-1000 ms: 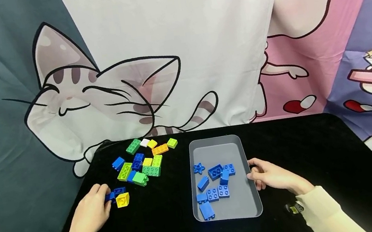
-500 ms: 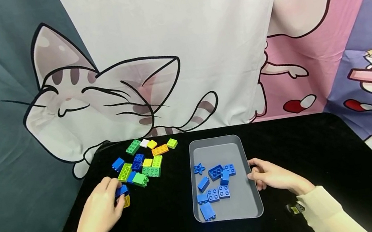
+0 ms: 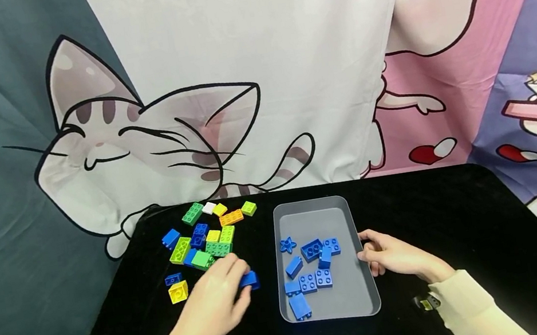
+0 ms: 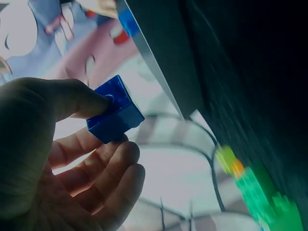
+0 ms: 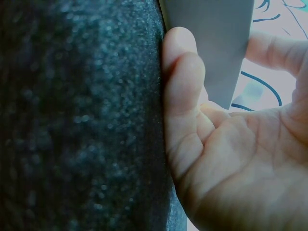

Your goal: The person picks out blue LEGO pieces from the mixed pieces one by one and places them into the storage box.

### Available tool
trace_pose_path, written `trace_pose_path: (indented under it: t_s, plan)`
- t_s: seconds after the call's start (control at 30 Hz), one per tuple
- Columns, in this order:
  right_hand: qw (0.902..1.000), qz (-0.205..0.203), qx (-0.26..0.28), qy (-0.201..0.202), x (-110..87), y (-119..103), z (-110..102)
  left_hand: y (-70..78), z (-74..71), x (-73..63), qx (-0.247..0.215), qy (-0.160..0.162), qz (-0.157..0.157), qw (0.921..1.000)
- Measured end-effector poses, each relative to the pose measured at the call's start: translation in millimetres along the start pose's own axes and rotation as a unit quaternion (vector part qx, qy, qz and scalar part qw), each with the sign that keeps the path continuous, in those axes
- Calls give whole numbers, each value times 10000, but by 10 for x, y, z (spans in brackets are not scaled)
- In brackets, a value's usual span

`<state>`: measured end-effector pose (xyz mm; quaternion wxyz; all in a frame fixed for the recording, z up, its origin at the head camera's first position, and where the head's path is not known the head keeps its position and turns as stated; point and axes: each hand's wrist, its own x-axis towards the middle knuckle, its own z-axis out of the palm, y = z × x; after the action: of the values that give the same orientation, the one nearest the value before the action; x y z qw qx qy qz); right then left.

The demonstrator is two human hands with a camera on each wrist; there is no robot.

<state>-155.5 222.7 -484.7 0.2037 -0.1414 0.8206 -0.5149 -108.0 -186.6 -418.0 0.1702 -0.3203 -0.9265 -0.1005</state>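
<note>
My left hand pinches a blue toy building brick between thumb and fingers, over the black cloth left of the tray. In the left wrist view the brick shows its hollow underside toward the camera, with the thumb tip pressed on it. At the grey tray's right rim my right hand holds on with thumb and curled fingers. The right wrist view shows the tray wall between thumb and fingers. Several blue bricks and a blue star-shaped piece lie in the tray.
A loose cluster of green, yellow, orange, white and blue bricks lies at the back left. Closer in are a blue brick and a yellow brick. A small dark object sits by the right sleeve. Printed cloth hangs behind the table.
My left hand has lifted a blue brick from beside the yellow one and carried it right, toward the tray. My right hand and the tray have stayed put.
</note>
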Motion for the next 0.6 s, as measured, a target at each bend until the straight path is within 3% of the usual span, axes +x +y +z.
trace_pose_path:
  t_s: [0.3,0.43,0.6]
  plan:
    - [10000,-19,0,1,-2,-2,3,447,236,257,-257,-505,767,9954]
    - [10000,-13,45,5,0,1,1,592,313,338,-180,-580,1153,9915]
    - [10000,-36,48,6,1,1,-1,721,382,414,-215,-650,1416,9876]
